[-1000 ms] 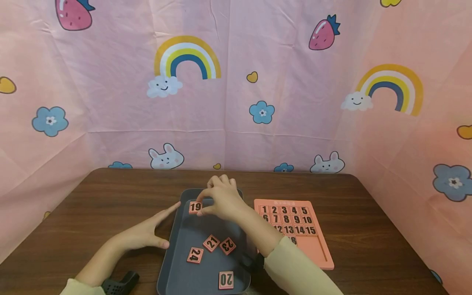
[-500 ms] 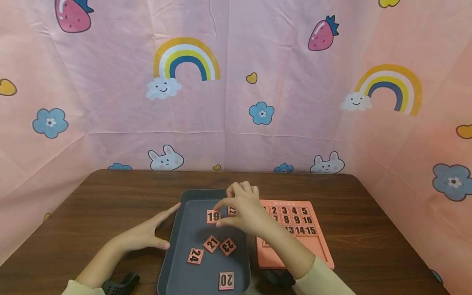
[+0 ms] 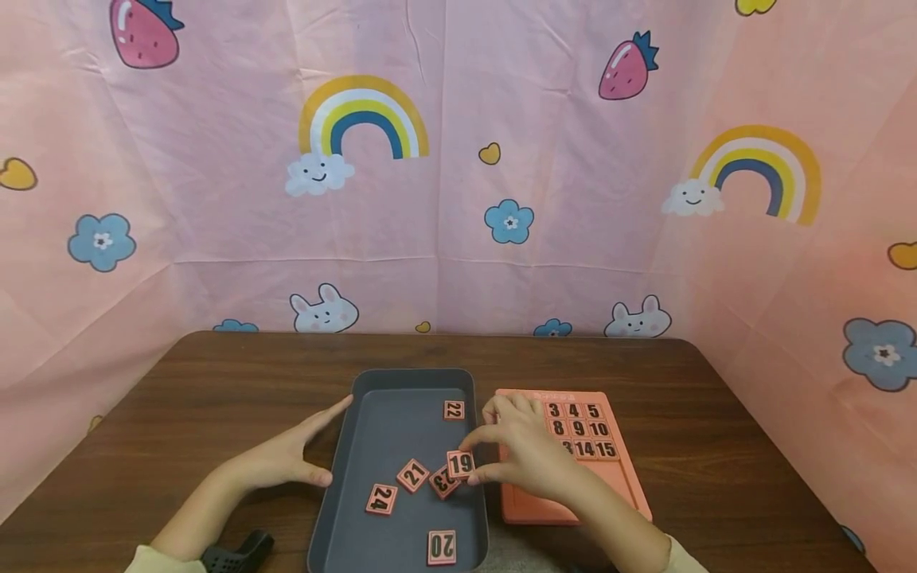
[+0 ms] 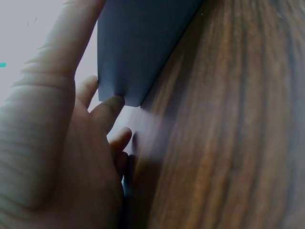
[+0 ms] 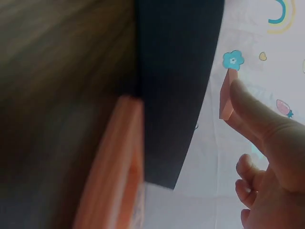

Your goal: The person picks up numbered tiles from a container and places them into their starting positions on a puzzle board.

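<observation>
My right hand (image 3: 526,450) pinches the pink number tile 19 (image 3: 460,464) between thumb and index finger, above the right rim of the grey tray (image 3: 372,430). In the right wrist view the tile (image 5: 228,94) shows edge-on at the thumb tip. My left hand (image 3: 275,458) lies along the tray's left side with fingers straight; in the left wrist view its fingertips (image 4: 114,102) are at the tray wall. Inside the tray lie tiles 22 (image 3: 454,410), 21 (image 3: 412,475), 24 (image 3: 381,499), 20 (image 3: 441,547) and 23 (image 3: 442,482), the last partly hidden behind tile 19.
Right of the tray lies a pink number board (image 3: 616,477) with rows of tiles, partly covered by my right hand and forearm. Both stand on a dark wooden table (image 3: 236,374). A patterned cloth (image 3: 458,286) hangs behind and at the sides.
My right hand has carried tile 19 from the tray's far left corner rightward and nearer to me, to the right rim. Tile 22 is now uncovered. My left hand has stayed put.
</observation>
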`<state>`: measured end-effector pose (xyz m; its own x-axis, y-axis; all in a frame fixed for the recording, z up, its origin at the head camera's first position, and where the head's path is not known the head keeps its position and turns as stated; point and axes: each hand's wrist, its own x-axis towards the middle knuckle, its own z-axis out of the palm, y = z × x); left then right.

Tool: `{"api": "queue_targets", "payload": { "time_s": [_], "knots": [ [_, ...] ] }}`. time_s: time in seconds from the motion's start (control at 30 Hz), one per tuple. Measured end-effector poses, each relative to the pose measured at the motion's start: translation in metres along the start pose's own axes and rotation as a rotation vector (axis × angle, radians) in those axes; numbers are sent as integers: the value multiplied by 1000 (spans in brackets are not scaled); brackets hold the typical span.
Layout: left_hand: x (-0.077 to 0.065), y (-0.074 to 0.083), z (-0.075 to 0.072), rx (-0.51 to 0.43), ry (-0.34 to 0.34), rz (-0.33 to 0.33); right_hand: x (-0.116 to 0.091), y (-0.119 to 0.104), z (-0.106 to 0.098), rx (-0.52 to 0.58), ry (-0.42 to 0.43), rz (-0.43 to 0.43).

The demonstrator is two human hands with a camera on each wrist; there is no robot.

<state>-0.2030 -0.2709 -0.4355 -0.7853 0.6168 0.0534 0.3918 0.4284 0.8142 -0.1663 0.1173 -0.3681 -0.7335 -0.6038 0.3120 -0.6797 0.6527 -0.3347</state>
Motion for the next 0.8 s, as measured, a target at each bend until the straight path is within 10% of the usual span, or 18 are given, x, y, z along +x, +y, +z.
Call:
{"api": "queue_targets", "payload": {
  "time_s": [0.8],
  "knots": [
    [0, 3, 1, -9, 5, -8, -82, 74, -29, -44, 129, 92]
  ]
}}
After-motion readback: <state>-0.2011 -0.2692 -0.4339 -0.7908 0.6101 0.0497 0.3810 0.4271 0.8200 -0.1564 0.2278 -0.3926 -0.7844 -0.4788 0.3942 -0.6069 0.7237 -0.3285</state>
